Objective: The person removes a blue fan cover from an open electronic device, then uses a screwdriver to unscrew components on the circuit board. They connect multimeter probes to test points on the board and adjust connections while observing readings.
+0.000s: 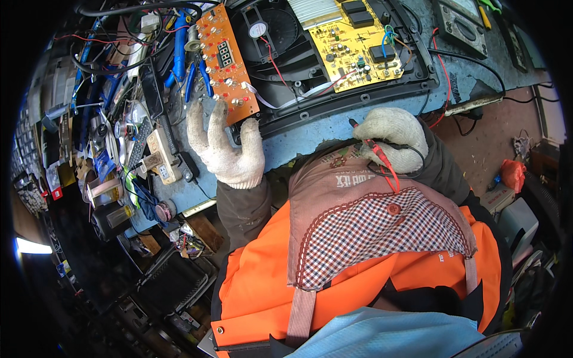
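Observation:
My left hand (230, 152), in a white knit glove, has its fingers stretched out and spread at the near end of an orange display board (222, 56). One fingertip overlaps the board's lower corner; whether it presses there I cannot tell. The board carries a digit display and several small buttons. My right hand (391, 134), gloved too, is closed around a red test probe (381, 156) and a dark lead beside the bench edge. Beyond it lies a yellow circuit board (355, 51) in a black appliance housing (298, 110), joined by a white ribbon cable (271, 102) to the orange board.
An analog multimeter (462, 30) lies at the back right, with a red lead (447, 89) trailing over the bench edge. Blue-handled tools (179, 51) and tangled wires crowd the left. A power strip (162, 155) stands near my left hand. A fan (265, 33) sits in the housing.

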A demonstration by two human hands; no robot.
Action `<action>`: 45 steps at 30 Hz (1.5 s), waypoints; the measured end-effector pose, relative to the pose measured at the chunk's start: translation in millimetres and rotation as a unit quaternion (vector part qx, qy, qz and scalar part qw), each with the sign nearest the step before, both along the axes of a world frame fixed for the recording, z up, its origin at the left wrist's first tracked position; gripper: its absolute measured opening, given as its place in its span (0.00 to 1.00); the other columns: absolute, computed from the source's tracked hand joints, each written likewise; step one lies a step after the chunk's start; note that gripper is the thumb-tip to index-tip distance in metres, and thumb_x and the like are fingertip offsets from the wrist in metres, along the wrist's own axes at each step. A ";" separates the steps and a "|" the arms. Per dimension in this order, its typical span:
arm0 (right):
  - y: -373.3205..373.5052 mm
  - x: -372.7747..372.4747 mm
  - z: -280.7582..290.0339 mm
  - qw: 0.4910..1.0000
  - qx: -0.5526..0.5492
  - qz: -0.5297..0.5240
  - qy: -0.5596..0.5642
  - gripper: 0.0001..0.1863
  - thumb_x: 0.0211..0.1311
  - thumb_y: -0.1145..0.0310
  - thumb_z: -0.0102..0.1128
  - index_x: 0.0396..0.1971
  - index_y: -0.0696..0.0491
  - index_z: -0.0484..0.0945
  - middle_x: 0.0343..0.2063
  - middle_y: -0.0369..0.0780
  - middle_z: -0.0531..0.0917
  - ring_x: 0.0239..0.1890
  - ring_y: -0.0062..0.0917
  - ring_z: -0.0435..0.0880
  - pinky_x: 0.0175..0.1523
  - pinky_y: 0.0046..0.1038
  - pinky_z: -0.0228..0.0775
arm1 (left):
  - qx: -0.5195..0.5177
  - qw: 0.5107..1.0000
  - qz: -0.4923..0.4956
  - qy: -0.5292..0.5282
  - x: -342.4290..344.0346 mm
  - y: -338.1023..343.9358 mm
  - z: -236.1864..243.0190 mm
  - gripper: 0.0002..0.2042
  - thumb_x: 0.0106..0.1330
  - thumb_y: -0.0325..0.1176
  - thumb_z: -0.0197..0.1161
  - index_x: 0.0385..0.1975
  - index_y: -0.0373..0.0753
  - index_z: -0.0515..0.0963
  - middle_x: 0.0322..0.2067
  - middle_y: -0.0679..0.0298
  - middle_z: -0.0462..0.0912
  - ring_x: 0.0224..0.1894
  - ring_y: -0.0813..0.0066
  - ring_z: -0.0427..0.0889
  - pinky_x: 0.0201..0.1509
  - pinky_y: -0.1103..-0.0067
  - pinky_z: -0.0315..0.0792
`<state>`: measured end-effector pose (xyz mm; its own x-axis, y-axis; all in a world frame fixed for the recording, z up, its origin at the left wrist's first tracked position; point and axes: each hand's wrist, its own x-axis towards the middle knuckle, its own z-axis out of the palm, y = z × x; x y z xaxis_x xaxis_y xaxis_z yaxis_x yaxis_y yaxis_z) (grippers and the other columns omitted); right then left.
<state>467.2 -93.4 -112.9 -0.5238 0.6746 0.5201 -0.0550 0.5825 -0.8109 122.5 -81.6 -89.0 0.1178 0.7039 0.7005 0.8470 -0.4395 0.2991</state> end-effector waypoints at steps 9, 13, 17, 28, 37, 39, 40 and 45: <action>1.3 1.0 -0.2 1.000 0.009 0.000 -0.003 0.22 0.58 0.75 0.75 0.53 0.60 0.86 0.38 0.50 0.88 0.37 0.49 0.89 0.42 0.44 0.82 | -0.005 0.999 -0.016 -0.035 -1.1 4.2 -8.5 0.34 0.55 0.28 0.81 0.67 0.41 0.82 0.74 0.42 0.69 0.75 0.39 0.72 0.75 0.55 0.73; 1.7 0.0 0.3 1.000 0.007 -0.002 -0.006 0.21 0.58 0.75 0.77 0.53 0.60 0.86 0.37 0.50 0.88 0.36 0.48 0.89 0.41 0.43 0.82 | -0.004 1.000 -0.017 -0.019 -0.5 4.0 -5.2 0.34 0.54 0.28 0.81 0.66 0.41 0.83 0.74 0.42 0.69 0.75 0.39 0.72 0.75 0.55 0.72; 1.0 -0.3 0.7 1.000 0.005 -0.005 -0.019 0.21 0.58 0.76 0.77 0.52 0.60 0.86 0.36 0.49 0.88 0.36 0.47 0.89 0.41 0.42 0.82 | 0.004 1.000 -0.022 -0.003 -1.5 4.9 -3.9 0.34 0.54 0.28 0.81 0.66 0.41 0.83 0.74 0.42 0.69 0.75 0.39 0.72 0.76 0.55 0.71; 2.5 -1.2 -0.7 1.000 0.009 0.006 0.019 0.18 0.61 0.78 0.73 0.52 0.60 0.86 0.35 0.49 0.87 0.34 0.46 0.88 0.40 0.42 0.80 | -0.013 1.000 -0.017 -0.012 3.0 4.9 -1.5 0.32 0.54 0.29 0.80 0.64 0.37 0.84 0.75 0.43 0.68 0.76 0.39 0.70 0.78 0.56 0.69; -3.0 -2.2 -9.3 0.999 0.004 -0.005 0.046 0.18 0.67 0.72 0.71 0.55 0.59 0.85 0.37 0.47 0.87 0.37 0.45 0.88 0.43 0.41 0.81 | -0.012 0.999 -0.015 -0.043 3.1 5.5 -10.8 0.30 0.56 0.27 0.78 0.63 0.34 0.85 0.74 0.43 0.67 0.77 0.41 0.68 0.77 0.55 0.71; -3.6 -2.7 -9.1 0.999 0.006 -0.009 0.041 0.18 0.68 0.70 0.71 0.56 0.58 0.86 0.37 0.47 0.87 0.37 0.45 0.88 0.44 0.41 0.81 | -0.019 1.000 0.002 -0.019 4.2 4.1 -7.5 0.28 0.57 0.27 0.77 0.62 0.35 0.86 0.74 0.42 0.67 0.77 0.40 0.69 0.78 0.54 0.69; -3.8 -3.4 -10.4 0.999 0.007 -0.012 0.042 0.18 0.68 0.70 0.72 0.56 0.58 0.86 0.37 0.47 0.87 0.38 0.45 0.88 0.44 0.41 0.81 | -0.008 1.000 -0.005 -0.001 3.6 5.3 -6.1 0.28 0.57 0.28 0.76 0.62 0.36 0.86 0.74 0.41 0.68 0.77 0.40 0.69 0.79 0.54 0.67; -2.7 -3.6 -10.0 0.999 0.014 -0.010 0.036 0.19 0.67 0.72 0.71 0.56 0.58 0.86 0.38 0.47 0.88 0.39 0.45 0.89 0.45 0.41 0.81 | -0.019 0.999 0.003 0.050 6.6 3.6 1.0 0.24 0.66 0.23 0.70 0.65 0.33 0.83 0.75 0.41 0.65 0.76 0.44 0.70 0.75 0.59 0.77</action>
